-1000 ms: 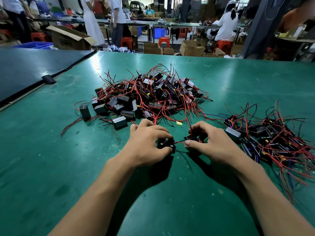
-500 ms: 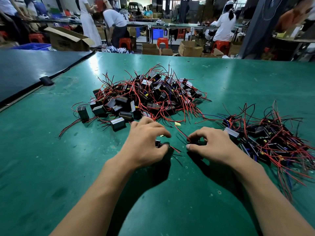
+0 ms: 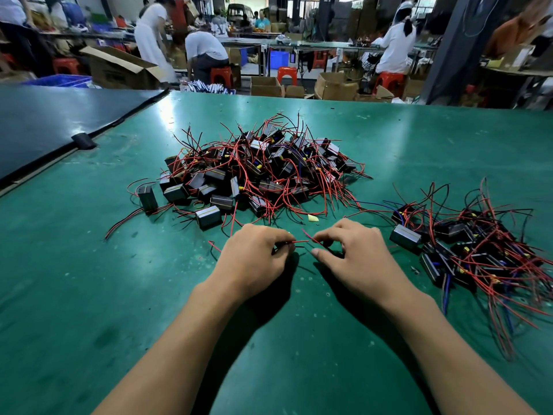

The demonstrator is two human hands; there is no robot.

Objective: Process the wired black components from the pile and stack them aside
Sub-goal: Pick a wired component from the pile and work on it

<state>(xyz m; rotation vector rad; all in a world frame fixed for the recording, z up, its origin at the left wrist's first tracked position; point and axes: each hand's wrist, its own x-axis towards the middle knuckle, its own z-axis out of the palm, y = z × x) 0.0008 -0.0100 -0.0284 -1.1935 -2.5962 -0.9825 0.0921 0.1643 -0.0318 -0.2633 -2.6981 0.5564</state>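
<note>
Two bare hands sit low over the green table [image 3: 89, 295] at its near centre, knuckles up and fingers curled. Left hand [image 3: 254, 259]: thumb and forefinger pinch a wire pair [image 3: 296, 242], one red strand and one black, with the free ends poking toward the other hand. Right hand [image 3: 356, 259]: fingertips pinch a red lead [image 3: 308, 236] that slants up and away past the thumb. Whether the pair and the lead run to one component cannot be told, since any black body is hidden beneath the fingers. Main pile [image 3: 263, 172]: many small black box-shaped components tangled in red and black wires, heaped just beyond the hands at the table's middle. A few loose boxes are spilled along its left and near edges, among them a stray component [image 3: 208, 217] beyond and left of the left hand. Second pile [image 3: 472, 253]: lower and flatter, same parts, near the right hand on its right side, wires trailing toward the near edge. Yellow scrap [image 3: 312, 217]: on the table between the main pile and the hands. Black clip [image 3: 84, 141]: on the seam with a darker table [image 3: 45, 121], far left. Background: people [image 3: 206, 52], cardboard boxes [image 3: 119, 67], red stools [image 3: 221, 74].
</note>
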